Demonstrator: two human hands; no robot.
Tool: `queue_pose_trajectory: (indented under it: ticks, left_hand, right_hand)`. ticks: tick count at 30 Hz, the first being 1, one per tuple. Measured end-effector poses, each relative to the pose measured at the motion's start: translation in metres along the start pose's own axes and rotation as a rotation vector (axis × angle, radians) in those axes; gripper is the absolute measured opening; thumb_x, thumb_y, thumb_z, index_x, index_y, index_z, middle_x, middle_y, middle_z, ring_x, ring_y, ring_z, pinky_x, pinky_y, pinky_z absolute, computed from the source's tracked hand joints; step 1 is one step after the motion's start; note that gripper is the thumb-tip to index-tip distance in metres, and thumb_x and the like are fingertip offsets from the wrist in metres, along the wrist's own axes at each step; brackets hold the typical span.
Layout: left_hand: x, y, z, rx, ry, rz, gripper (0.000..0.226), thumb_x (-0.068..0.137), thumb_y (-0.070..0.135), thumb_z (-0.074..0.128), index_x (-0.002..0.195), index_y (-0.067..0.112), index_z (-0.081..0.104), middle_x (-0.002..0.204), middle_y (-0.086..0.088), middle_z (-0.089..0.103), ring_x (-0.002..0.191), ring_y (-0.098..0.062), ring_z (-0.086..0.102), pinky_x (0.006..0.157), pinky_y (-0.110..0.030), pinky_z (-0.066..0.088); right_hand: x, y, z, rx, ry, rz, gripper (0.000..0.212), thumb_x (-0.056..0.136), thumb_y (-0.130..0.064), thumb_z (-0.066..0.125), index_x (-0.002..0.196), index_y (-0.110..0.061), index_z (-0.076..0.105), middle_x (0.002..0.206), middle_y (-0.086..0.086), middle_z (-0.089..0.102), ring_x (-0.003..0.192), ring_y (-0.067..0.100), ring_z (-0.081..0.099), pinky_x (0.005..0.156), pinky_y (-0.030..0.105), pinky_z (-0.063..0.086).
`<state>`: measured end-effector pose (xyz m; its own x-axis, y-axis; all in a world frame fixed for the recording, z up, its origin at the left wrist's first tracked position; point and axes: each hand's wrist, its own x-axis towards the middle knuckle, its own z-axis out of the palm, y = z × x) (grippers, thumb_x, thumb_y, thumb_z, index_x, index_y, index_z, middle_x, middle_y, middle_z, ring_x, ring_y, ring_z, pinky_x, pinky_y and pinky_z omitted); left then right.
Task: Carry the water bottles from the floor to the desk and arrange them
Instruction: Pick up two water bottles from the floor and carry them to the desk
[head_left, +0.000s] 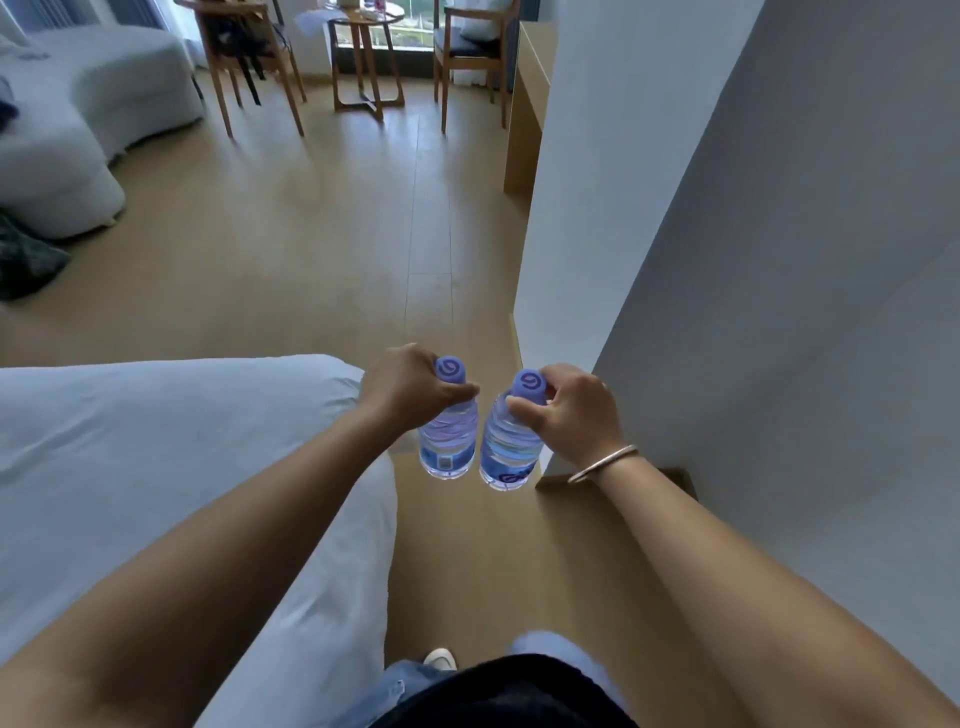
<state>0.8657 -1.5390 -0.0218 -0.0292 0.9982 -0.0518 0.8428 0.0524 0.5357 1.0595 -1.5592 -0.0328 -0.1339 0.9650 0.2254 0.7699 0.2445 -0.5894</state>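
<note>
Two small clear water bottles with purple caps hang upright side by side above the wooden floor. My left hand (410, 384) grips the left bottle (448, 441) by its neck, fingers curled under the cap. My right hand (569, 410) holds the right bottle (511, 449) the same way, a silver bangle on that wrist. The light wooden desk (530, 78) stands far ahead on the right, partly hidden by the white wall corner.
A white bed (156, 467) fills the left foreground. A white wall (727, 260) juts out on the right, leaving a floor corridor (363, 234) between. Far ahead stand wooden chairs (467, 57), a small round table (366, 52) and a grey sofa (78, 104).
</note>
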Motion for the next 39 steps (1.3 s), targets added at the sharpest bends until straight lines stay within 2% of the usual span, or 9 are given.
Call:
queue_pose_trajectory:
  ticks: [5,9,11,16,18,22,30,34,39]
  left_hand:
    - [0.078,-0.013,-0.018,-0.003,0.003,0.019,0.046,0.073,0.05,0.07,0.065,0.005,0.068,0.054,-0.006,0.057,0.054,-0.017,0.044,0.048,-0.026,0.031]
    - [0.144,-0.021,-0.026,0.018,0.015,0.011,0.048,0.073,0.051,0.07,0.062,0.005,0.065,0.046,0.001,0.043,0.049,-0.014,0.037,0.046,-0.025,0.026]
    - [0.178,-0.023,-0.028,0.04,0.003,-0.002,0.047,0.073,0.051,0.07,0.057,0.008,0.06,0.046,0.001,0.041,0.048,-0.014,0.036,0.046,-0.026,0.026]
    - [0.281,-0.021,-0.031,0.042,-0.016,-0.03,0.053,0.073,0.049,0.071,0.049,0.013,0.039,0.048,0.0,0.036,0.047,-0.015,0.031,0.046,-0.027,0.023]
    - [0.325,-0.016,-0.037,0.057,-0.017,-0.022,0.057,0.073,0.049,0.071,0.047,0.015,0.032,0.045,0.002,0.031,0.044,-0.013,0.028,0.045,-0.026,0.021]
    - [0.407,-0.007,-0.053,0.044,0.036,-0.028,0.058,0.07,0.05,0.071,0.045,0.016,0.031,0.042,0.005,0.031,0.042,-0.013,0.028,0.044,-0.025,0.021]
    - [0.546,-0.008,-0.065,-0.049,0.076,-0.033,0.043,0.069,0.049,0.07,0.052,0.016,0.049,0.047,0.003,0.041,0.047,-0.014,0.035,0.049,-0.026,0.029]
    - [0.617,-0.017,-0.066,-0.045,0.042,-0.019,0.046,0.07,0.049,0.07,0.05,0.017,0.043,0.045,0.005,0.038,0.045,-0.013,0.033,0.048,-0.025,0.027]
    - [0.72,-0.024,-0.085,-0.044,0.012,0.032,0.054,0.07,0.049,0.07,0.046,0.018,0.033,0.044,0.006,0.033,0.044,-0.013,0.03,0.046,-0.025,0.024]
  right_hand:
    - [0.084,-0.004,0.019,0.035,0.024,0.006,0.034,0.076,-0.032,0.072,0.069,-0.001,0.059,0.068,0.014,0.058,0.063,0.026,0.05,0.057,0.032,0.036]
    - [0.15,0.005,0.032,0.054,0.058,-0.036,0.038,0.076,-0.04,0.068,0.067,-0.004,0.058,0.063,0.008,0.053,0.057,0.02,0.045,0.051,0.021,0.029]
    - [0.185,0.013,0.04,0.05,0.054,-0.042,0.038,0.078,-0.038,0.07,0.069,-0.002,0.059,0.063,0.01,0.055,0.057,0.02,0.046,0.052,0.02,0.029]
    - [0.287,0.035,0.059,0.03,0.023,-0.054,0.039,0.078,-0.032,0.07,0.068,0.003,0.057,0.065,0.013,0.053,0.061,0.025,0.047,0.057,0.035,0.04]
    - [0.332,0.041,0.061,0.026,0.019,-0.048,0.039,0.078,-0.032,0.07,0.069,0.003,0.057,0.066,0.012,0.052,0.062,0.026,0.047,0.058,0.037,0.042]
    - [0.411,0.049,0.06,0.037,0.037,-0.055,0.038,0.078,-0.032,0.069,0.071,0.004,0.058,0.069,0.014,0.056,0.065,0.027,0.05,0.06,0.038,0.043]
    - [0.539,0.074,0.067,0.029,0.097,-0.056,0.039,0.078,-0.033,0.07,0.064,-0.002,0.051,0.063,0.006,0.047,0.059,0.022,0.043,0.054,0.032,0.034]
    - [0.606,0.087,0.08,-0.032,0.079,-0.052,0.04,0.078,-0.033,0.069,0.061,-0.009,0.042,0.059,0.005,0.044,0.056,0.02,0.04,0.051,0.025,0.027]
    - [0.703,0.093,0.103,-0.049,0.095,-0.011,0.04,0.077,-0.033,0.069,0.06,-0.007,0.043,0.059,0.006,0.044,0.057,0.021,0.041,0.049,0.026,0.028]
